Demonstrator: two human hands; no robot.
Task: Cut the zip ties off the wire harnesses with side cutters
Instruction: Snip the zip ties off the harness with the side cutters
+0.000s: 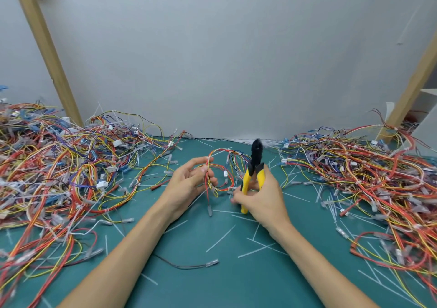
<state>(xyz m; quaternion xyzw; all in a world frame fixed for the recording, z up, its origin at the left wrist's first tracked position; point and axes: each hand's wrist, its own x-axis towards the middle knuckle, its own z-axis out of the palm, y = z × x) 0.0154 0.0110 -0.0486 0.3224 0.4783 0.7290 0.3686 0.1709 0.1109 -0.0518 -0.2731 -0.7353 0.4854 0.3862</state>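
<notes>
Fingers (208, 165) of the left hand (189, 184) pinch a small wire loop (218, 177) of red, yellow and orange leads, lifting it off the bench (212, 272) at chest-centre so the bundle hangs free and its ties can be turned into sight. A white connector (225, 173) dangles inside the loop. No zip tie on this loop can be made out with certainty.

Right hand (257, 196) is wrapped round the yellow handles of the cutters (253, 177), black nose pointing up and away, just beside the loop but not touching it. The handles sit slightly spread; whether the blades are parted cannot be told. The tool appears parked upright, in my judgement to keep the edges clear of insulation while the left hand searches.

Outward, cut white tie strips (221, 238) litter the green mat, evidence of ties already removed. A large tangle of harnesses (59, 177) lies on the left, another heap (366, 177) on the right; which is finished stock cannot be determined.
</notes>
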